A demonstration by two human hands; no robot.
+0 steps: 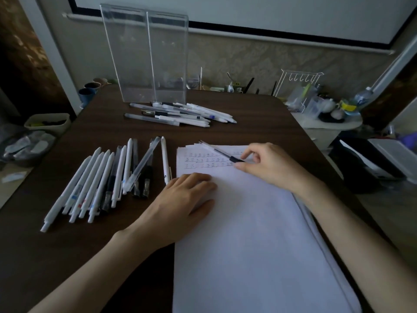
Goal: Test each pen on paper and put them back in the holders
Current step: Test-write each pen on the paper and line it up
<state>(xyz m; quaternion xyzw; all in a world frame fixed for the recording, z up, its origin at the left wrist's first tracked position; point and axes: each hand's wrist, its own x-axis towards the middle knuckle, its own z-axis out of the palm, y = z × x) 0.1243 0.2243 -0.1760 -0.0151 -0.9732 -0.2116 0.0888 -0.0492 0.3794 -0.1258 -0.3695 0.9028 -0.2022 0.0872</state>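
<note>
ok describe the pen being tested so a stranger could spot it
Find the white paper on the dark table and go to its far end, where marks are written. The pen slanting over those marks is clear-barrelled with a black front section, and it alone is pinched in the right hand.

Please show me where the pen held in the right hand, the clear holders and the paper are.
held pen (220, 151): head view, on its clear barrel.
clear holders (132, 59): head view, on the front wall of the left one.
paper (248, 222): head view, on the blank lower part.
</note>
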